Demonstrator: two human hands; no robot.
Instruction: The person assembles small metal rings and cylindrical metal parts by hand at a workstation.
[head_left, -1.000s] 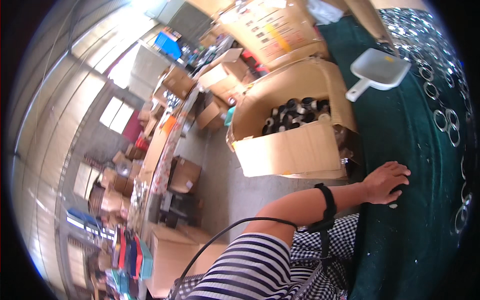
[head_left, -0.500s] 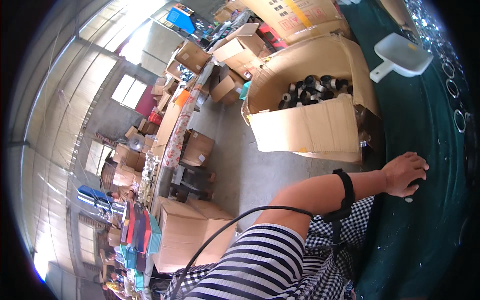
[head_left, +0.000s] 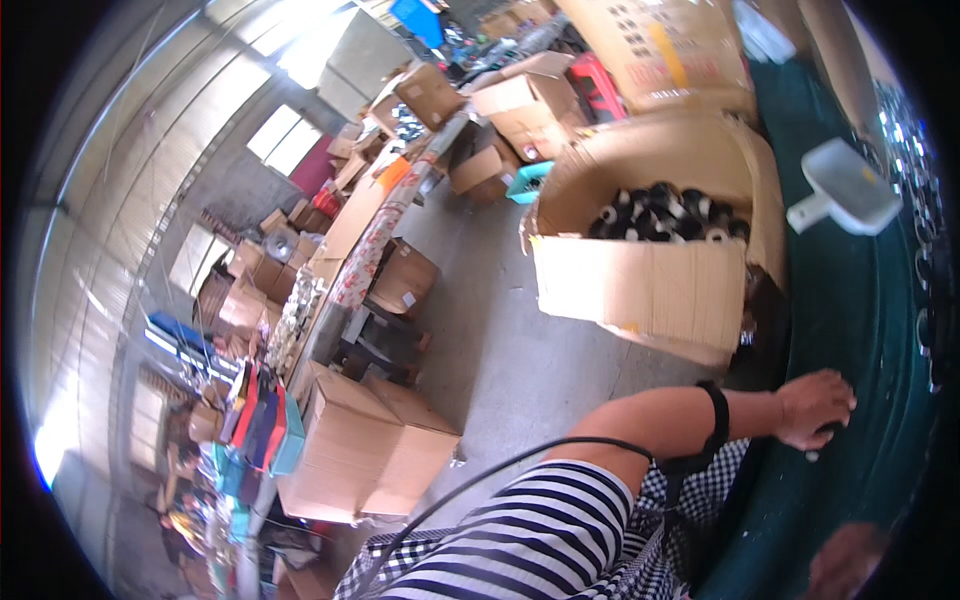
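My left hand [head_left: 814, 408] rests over the dark green cloth [head_left: 850, 330] at the right, its fingers curled down. Something small and dark shows under the fingers, with a small pale bit below it; I cannot make out either one. Lower right, close to the picture's rim, is my right hand [head_left: 848, 560], smeared by motion, so its fingers cannot be read. Beyond my left hand a white scoop [head_left: 850, 190] with a short handle lies on the cloth. A row of shiny rings [head_left: 922, 260] runs along the far right side.
A large open carton [head_left: 640, 290] holding several black and pale round parts [head_left: 670, 212] stands left of the cloth. Closed cartons [head_left: 350, 440] stand on the floor farther left, beside a long cluttered table [head_left: 350, 270]. A black cable [head_left: 520, 455] crosses above my left sleeve.
The whole view has shifted, with the carton and scoop now lower and farther right. My right hand has come into view at the lower right. My left hand stays curled over the cloth.
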